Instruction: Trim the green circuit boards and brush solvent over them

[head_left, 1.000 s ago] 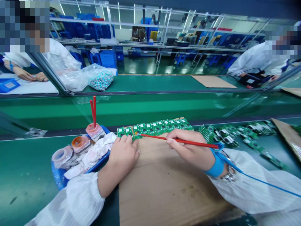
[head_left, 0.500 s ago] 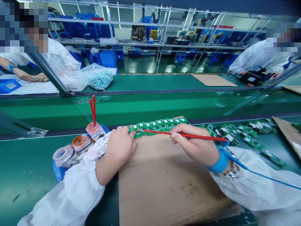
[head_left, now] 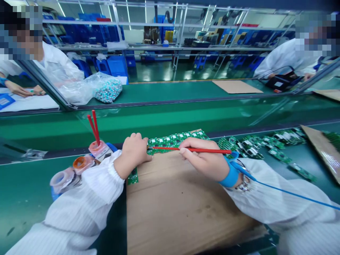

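Observation:
In my right hand (head_left: pixel 203 157) is a thin red-handled brush (head_left: pixel 209 151), pinched between thumb and fingers. It points left, and its tip is over the green circuit boards (head_left: pixel 175 139), close to the fingers of my left hand (head_left: pixel 135 152). That hand lies over the left end of the boards, thumb and fingers closed about a board's edge; its grip is partly hidden. The boards lie in a row along the far edge of a brown cardboard sheet (head_left: pixel 180 202). One more board end (head_left: pixel 132 176) shows beneath my left wrist.
Left of the cardboard stand open bottles (head_left: pixel 83 163), one with two red sticks (head_left: pixel 94 129) in it. Loose circuit boards (head_left: pixel 278 145) lie at the right beside another cardboard piece (head_left: pixel 320 152). Beyond the green divider, two people sit near a bag of small parts (head_left: pixel 108 90).
The view has shifted slightly to the right. My left hand has turned and drawn back a little, so a board end under its wrist now shows. The brush has moved left along the boards.

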The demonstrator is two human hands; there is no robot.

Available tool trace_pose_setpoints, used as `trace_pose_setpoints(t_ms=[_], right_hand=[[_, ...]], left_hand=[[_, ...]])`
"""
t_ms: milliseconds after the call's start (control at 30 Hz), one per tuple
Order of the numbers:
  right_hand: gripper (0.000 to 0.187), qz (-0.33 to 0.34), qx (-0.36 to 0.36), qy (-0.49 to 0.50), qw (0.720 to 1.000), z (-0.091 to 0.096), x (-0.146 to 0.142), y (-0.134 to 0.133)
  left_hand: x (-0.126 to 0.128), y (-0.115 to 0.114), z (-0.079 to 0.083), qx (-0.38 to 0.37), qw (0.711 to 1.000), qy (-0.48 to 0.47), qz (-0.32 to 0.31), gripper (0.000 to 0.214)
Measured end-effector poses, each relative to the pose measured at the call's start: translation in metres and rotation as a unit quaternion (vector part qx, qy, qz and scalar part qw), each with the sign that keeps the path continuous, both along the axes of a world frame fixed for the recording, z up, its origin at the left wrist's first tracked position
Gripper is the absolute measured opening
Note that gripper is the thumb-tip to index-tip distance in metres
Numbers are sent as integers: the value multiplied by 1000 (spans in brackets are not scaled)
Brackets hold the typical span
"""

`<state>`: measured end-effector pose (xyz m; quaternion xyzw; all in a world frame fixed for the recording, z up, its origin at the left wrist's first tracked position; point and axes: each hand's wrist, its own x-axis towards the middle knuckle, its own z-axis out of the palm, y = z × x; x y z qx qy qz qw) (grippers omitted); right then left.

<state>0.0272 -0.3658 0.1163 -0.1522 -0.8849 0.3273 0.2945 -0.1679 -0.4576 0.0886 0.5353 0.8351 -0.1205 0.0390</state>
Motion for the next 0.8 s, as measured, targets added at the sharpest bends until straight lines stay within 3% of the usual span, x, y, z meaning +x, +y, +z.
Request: trace_pose_setpoints(t_ms=[333, 600, 800], right_hand=[[16, 45, 22, -1, 999, -1, 8, -1], [17, -35, 11, -23, 999, 7, 20, 5], [18, -42, 0, -25, 999, 6, 16, 11]], left_hand=[[-6, 3, -1, -20, 1000, 0, -12, 67], [-5, 4, 4, -13, 1000, -6, -21, 69], [-4, 10, 4, 5, 1000, -3, -18, 72]])
